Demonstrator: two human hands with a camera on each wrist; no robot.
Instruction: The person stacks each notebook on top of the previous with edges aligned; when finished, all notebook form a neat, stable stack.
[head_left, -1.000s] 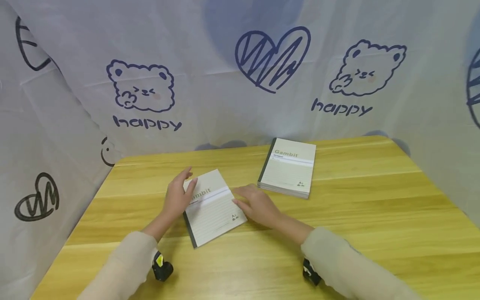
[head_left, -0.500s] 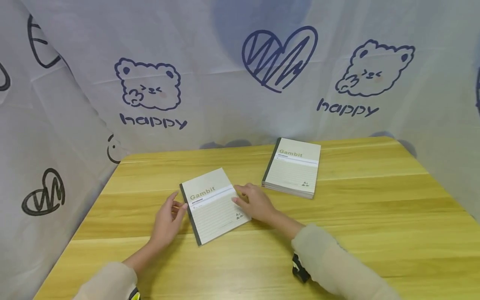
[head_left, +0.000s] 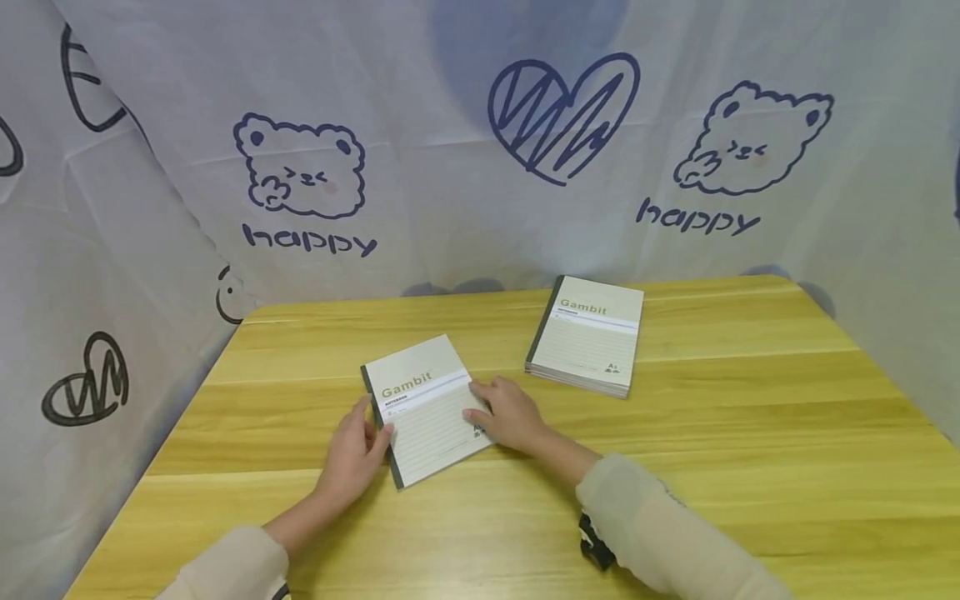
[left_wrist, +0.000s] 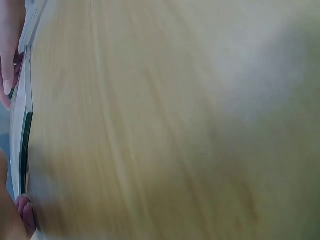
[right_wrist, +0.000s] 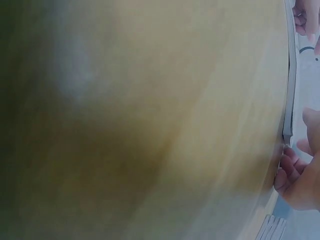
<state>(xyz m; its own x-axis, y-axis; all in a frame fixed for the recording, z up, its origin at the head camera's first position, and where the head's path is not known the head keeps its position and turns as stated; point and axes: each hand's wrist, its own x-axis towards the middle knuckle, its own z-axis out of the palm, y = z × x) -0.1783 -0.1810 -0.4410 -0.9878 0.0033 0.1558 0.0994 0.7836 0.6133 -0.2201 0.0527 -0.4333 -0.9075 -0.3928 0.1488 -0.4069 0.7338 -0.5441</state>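
Note:
A white notebook point(head_left: 427, 417) printed "Gambit" lies tilted on the table in the head view, its dark spine facing left. My left hand point(head_left: 356, 454) grips the spine side, thumb over the cover's edge. On the opposite side my right hand point(head_left: 510, 412) holds the right edge, with its thumb on the cover near the lower corner. The left wrist view catches the notebook's edge point(left_wrist: 22, 135) with fingers beside it. In the right wrist view, the curled fingers of my right hand point(right_wrist: 300, 177) sit at the notebook's corner; the undersides of the grips are partly hidden.
A neat stack of matching notebooks point(head_left: 585, 337) stands at the back of the wooden table point(head_left: 712, 433), right of the single notebook. Behind the table hangs a white cloth point(head_left: 435, 200) with bear and heart drawings, and it also covers the left side.
My left hand has drawn back from above the cover to the notebook's spine edge, then closed on it. The right hand has slid slightly down along the right edge. The view has shifted a little.

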